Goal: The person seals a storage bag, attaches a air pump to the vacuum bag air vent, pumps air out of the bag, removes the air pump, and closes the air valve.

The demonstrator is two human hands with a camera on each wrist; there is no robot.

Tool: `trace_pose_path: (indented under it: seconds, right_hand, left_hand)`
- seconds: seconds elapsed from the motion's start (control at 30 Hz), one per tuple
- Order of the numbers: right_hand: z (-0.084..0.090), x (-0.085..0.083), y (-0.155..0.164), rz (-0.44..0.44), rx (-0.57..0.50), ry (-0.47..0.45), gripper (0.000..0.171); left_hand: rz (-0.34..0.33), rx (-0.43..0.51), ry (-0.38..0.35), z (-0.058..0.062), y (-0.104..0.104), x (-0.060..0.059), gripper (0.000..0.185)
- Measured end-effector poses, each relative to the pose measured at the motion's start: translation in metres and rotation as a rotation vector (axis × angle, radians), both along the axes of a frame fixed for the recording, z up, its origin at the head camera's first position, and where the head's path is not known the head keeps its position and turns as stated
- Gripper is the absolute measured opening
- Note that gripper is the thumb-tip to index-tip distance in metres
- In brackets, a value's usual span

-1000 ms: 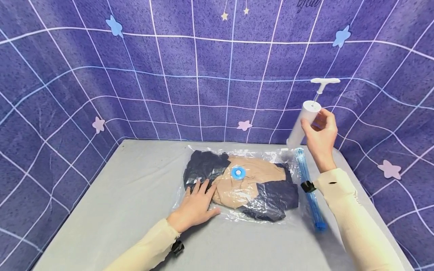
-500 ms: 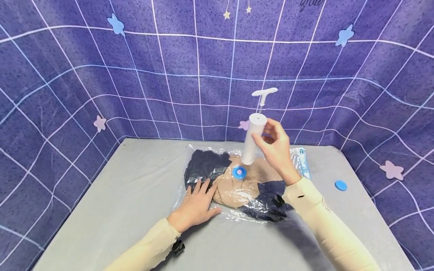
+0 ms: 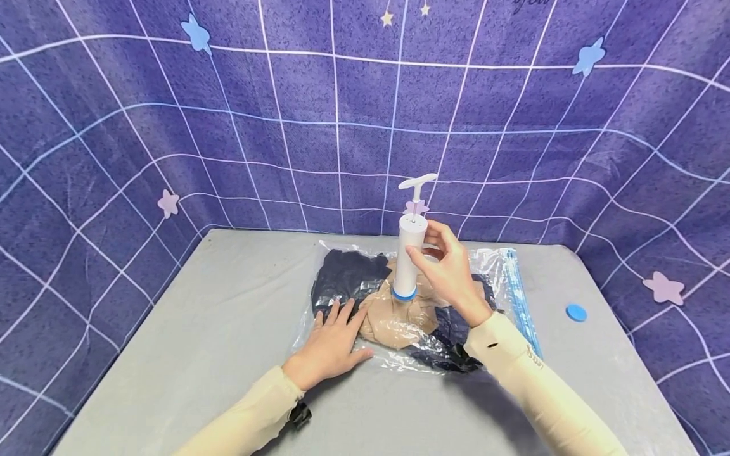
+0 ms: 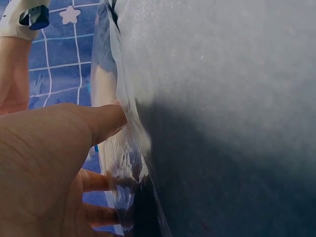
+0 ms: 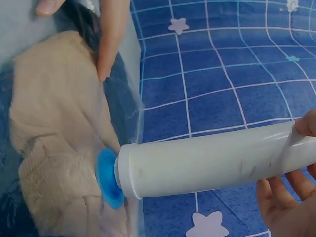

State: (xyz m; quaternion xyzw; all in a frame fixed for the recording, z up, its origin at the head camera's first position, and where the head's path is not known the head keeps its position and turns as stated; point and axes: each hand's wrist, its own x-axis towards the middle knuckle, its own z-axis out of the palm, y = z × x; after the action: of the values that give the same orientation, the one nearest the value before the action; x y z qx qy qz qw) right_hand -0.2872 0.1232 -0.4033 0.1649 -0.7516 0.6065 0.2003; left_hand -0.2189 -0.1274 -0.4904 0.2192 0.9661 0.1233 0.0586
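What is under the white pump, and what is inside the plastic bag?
The white pump stands on the blue valve. The plastic bag holds beige and dark clothes; the valve's middle is covered.

This looks like a staged recording corner rather than a lived-in room. A purple cloth (image 3: 285, 126) printed with a white grid and pastel stars hangs as a backdrop on three sides, curving round a plain grey table (image 3: 188, 354). On the table lie a vacuum bag (image 3: 365, 304) of folded clothes, a pump (image 3: 409, 256) and a blue cap (image 3: 576, 312).
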Motion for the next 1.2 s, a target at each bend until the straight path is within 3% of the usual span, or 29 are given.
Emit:
trace_pose_path:
  seconds: [0.87, 1.2]
  right_hand:
    - [-0.0018, 0.0015, 0.0024, 0.011, 0.077, 0.082, 0.056]
    - [0.0051, 0.0003, 0.0001, -0.010, 0.073, 0.103, 0.054]
  left_hand:
    - [0.008, 0.005, -0.012, 0.0009, 0.0001, -0.0002, 0.088]
    - [0.001, 0.004, -0.016, 0.0016, -0.0001, -0.0022, 0.090]
